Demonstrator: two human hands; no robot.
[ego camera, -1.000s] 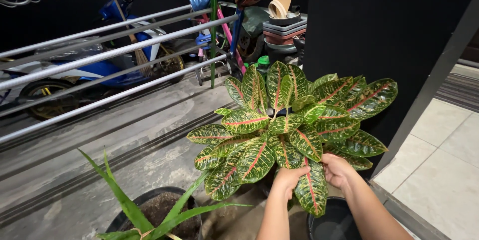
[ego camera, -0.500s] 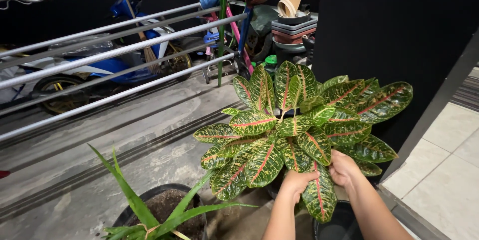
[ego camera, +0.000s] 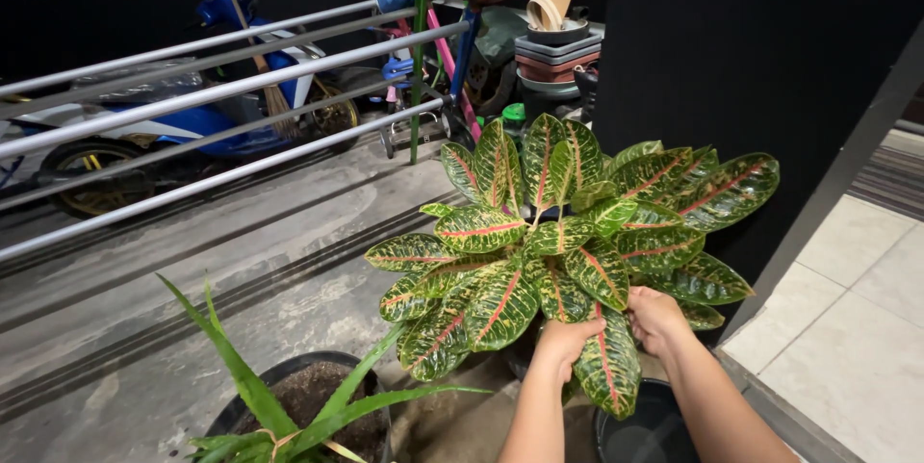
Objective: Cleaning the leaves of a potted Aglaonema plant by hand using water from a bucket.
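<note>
- Gripping the bushy plant with glossy green, yellow-speckled, red-veined leaves [ego camera: 568, 232], your two hands have stayed on the same long drooping leaf; against half a second ago the whole cluster sits slightly lower and to the left in view, so the hold looks steady rather than shifting.
- Your left hand [ego camera: 563, 340] is closed around the leaf's left edge, knuckles up, forearm rising from below.
- Your right hand [ego camera: 656, 317] is curled over the leaf bases just beside it, wrist angled inward.
- Below your wrists sits a dark round plastic pot [ego camera: 647, 429].
- Left of your left forearm stands a black pot of soil with long narrow green blades [ego camera: 289, 405].
</note>
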